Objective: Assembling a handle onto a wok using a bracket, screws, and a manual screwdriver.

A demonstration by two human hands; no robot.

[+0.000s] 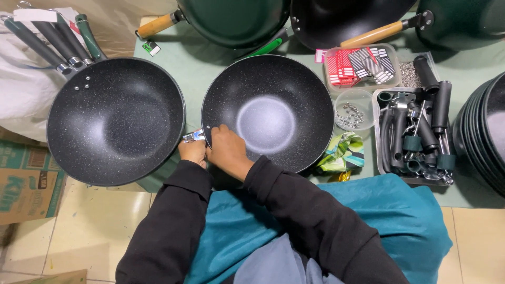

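Observation:
A black speckled wok (268,113) lies on the green table in front of me, with no handle on it. My left hand (193,151) holds a small metal bracket (193,137) against the wok's near left rim. My right hand (227,150) rests on the same rim, fingers pressed just inside it next to the bracket. Both sleeves are black. To the left sits a second speckled wok (115,121) with a handle fitted.
A grey tray (376,137) of black handles and metal parts stands at the right, beside a clear cup of screws (351,114) and a box of red and grey tags (357,64). Stacked pans (484,131) sit far right, more woks at the back, cardboard boxes (26,179) on the floor left.

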